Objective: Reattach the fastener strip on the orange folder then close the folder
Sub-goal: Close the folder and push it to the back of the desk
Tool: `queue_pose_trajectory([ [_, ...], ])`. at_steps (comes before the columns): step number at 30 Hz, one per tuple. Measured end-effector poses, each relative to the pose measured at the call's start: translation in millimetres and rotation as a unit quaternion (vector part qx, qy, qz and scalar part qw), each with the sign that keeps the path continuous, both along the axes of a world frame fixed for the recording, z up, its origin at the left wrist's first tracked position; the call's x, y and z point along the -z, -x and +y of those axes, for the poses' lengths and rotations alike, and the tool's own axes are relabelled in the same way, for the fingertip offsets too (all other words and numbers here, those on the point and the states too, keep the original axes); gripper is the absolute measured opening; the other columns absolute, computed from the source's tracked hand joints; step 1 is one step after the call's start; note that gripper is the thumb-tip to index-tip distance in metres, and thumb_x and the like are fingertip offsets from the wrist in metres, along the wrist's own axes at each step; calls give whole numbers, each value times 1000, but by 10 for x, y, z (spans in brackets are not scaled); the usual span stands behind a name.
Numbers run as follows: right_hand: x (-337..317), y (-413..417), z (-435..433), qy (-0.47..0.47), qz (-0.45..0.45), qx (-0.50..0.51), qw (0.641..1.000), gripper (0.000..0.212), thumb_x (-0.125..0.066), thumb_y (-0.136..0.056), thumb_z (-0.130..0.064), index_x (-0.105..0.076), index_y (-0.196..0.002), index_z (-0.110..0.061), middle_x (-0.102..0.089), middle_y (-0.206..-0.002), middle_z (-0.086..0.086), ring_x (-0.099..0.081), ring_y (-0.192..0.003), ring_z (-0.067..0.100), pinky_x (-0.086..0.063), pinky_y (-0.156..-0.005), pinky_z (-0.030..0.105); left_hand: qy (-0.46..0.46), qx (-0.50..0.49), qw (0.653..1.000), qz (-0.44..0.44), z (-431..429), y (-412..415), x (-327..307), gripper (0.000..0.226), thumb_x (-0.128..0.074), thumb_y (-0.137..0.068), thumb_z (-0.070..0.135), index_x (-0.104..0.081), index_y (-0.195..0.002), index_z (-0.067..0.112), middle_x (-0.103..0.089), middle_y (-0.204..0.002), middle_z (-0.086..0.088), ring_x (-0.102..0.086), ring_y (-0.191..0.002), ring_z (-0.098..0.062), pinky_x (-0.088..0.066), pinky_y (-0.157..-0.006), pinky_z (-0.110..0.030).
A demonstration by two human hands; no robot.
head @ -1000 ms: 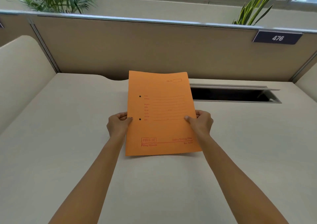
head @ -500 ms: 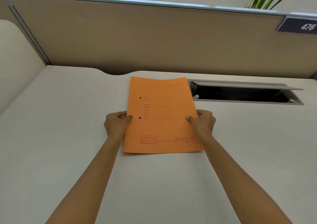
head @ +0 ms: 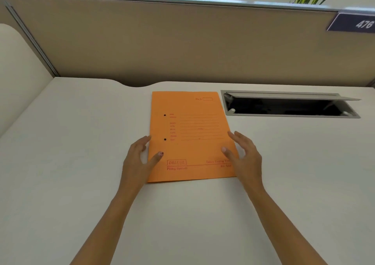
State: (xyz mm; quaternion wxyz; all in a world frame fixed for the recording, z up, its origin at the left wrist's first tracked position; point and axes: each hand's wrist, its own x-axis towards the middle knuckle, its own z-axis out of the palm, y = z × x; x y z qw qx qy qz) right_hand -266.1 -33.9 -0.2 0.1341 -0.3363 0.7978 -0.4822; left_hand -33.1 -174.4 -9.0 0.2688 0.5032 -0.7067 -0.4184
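The orange folder (head: 190, 136) lies flat and closed on the white desk, cover up, with red print and two small punched holes near its left edge. My left hand (head: 140, 159) hovers at the folder's left edge with fingers spread, its thumb over the cover. At the right edge my right hand (head: 243, 155) is likewise spread, thumb over the cover. Neither hand grips the folder. No fastener strip shows on the outside.
An open cable hatch (head: 288, 106) with a raised lid is cut into the desk (head: 81, 163) right of the folder. A tan partition (head: 182, 41) with a "476" plate (head: 353, 23) stands behind. A cream side panel (head: 18, 71) rises at the left.
The folder went from held tilted above the desk to lying flat on it. Both hands have let go of its edges and opened their fingers.
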Motion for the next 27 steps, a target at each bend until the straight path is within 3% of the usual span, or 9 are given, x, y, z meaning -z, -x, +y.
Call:
queue_pose_trajectory([
  [3,138,-120,191,-58,43,-70,995,61,-71,-78,-43,-49,-134,-38,-35,-152,-7,-26,-142,17,-25,-112,38,47,82,993,-67,168,-172,91,85,-63,-72,67,-30,-145,38,-23,-156,11,-29,-140,-12,-26,-115,-45],
  [6,256,-203,288,-108,116,-105,982,67,-59,-75,-60,-43,-137,-40,-27,-156,-6,-14,-147,21,-14,-120,46,131,114,966,-191,305,-221,180,95,-31,-67,85,-15,-148,39,-12,-160,6,-21,-145,-14,-12,-119,-43],
  [10,332,-220,251,-149,182,-113,965,65,-49,-77,-65,-46,-136,-38,-27,-156,-6,-11,-148,22,-9,-121,45,202,115,933,-277,352,-187,273,86,-2,-72,84,-4,-147,41,-6,-161,5,-15,-148,-19,-6,-120,-44],
  [17,370,-103,29,-160,188,-110,963,61,-57,-80,-61,-48,-135,-35,-28,-156,-5,-11,-148,21,-8,-121,43,205,100,926,-302,213,-61,329,79,-6,-78,75,-8,-149,40,-6,-162,6,-13,-148,-20,-3,-118,-53],
  [22,387,-3,-148,-164,211,-90,959,64,-53,-80,-66,-48,-136,-36,-32,-154,-4,-17,-146,22,-10,-121,44,197,108,929,-293,-46,50,307,88,5,-72,82,-8,-149,41,-4,-162,7,-9,-149,-19,-1,-119,-53],
  [27,400,122,-321,-170,215,-85,958,66,-50,-80,-68,-46,-137,-34,-33,-154,-4,-19,-146,21,-9,-121,44,197,110,927,-299,-252,160,312,76,-13,-79,72,-9,-149,41,-4,-162,7,-7,-149,-19,1,-118,-53],
])
